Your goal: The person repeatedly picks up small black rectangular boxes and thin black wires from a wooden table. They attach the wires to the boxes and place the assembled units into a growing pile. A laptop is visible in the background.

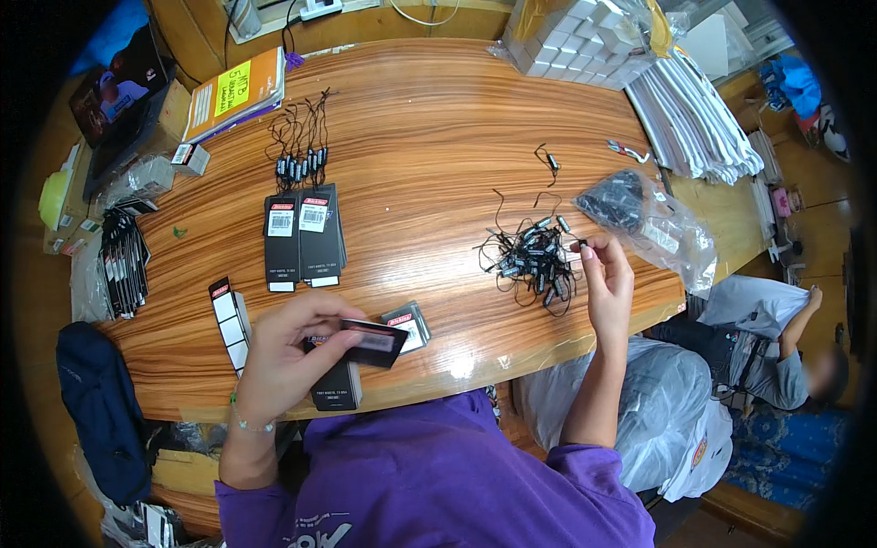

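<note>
My left hand [288, 352] holds a black card tag [373, 341] pinched between thumb and fingers, above a small stack of the same tags [340, 388] at the table's near edge. My right hand [607, 279] reaches to the right edge of a tangled pile of black string loops with small fasteners [534, 260] and pinches one of them at its fingertips. Two stacks of finished black tags [303, 236] lie further back, their strings [300, 146] fanned out behind them.
The wooden table [429, 137] also carries a clear bag of dark fasteners [644, 219], a strip of white labels [228, 320], a yellow-covered notebook [236, 91], a stack of white boxes [585, 41] and folded white sheets [694, 119]. Another person [776, 352] sits low at the right.
</note>
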A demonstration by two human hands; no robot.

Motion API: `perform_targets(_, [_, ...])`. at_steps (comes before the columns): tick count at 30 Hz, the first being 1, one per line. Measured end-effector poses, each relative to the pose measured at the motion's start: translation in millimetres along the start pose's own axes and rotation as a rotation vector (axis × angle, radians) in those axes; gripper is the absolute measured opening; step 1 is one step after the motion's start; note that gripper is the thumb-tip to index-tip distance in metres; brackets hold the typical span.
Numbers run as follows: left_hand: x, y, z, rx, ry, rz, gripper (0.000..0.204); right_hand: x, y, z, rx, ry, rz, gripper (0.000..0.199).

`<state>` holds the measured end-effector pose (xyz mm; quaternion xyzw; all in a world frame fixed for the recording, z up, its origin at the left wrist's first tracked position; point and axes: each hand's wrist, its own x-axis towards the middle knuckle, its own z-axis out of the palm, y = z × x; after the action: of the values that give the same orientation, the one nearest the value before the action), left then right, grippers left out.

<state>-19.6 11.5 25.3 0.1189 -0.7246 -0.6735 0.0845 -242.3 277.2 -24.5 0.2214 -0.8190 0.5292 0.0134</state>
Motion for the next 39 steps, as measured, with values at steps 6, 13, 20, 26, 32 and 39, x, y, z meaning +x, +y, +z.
perform_targets(6, [44,19,26,0.246,-0.212,0.272,0.014,1,-65,23,-0.019,-0.259,-0.122,0.008])
perform_targets(13, [54,7,31,0.329,-0.177,0.299,0.015,-5,-90,53,0.266,-0.581,-0.060,0.015])
perform_targets(20, [44,9,7,0.137,-0.109,0.086,0.013,1,-61,53,1.098,-0.715,0.211,0.012])
perform_targets(26, [41,1,-5,0.135,-0.079,0.018,0.019,3,-52,52,1.795,-0.749,0.352,0.027])
perform_targets(32, [41,-1,-5,0.096,-0.066,0.013,0.019,-6,-62,64,1.447,-0.289,0.163,0.019])
perform_targets(39, [42,-4,-10,0.119,-0.030,0.060,0.017,10,-71,77,0.951,-0.026,-0.181,0.012])
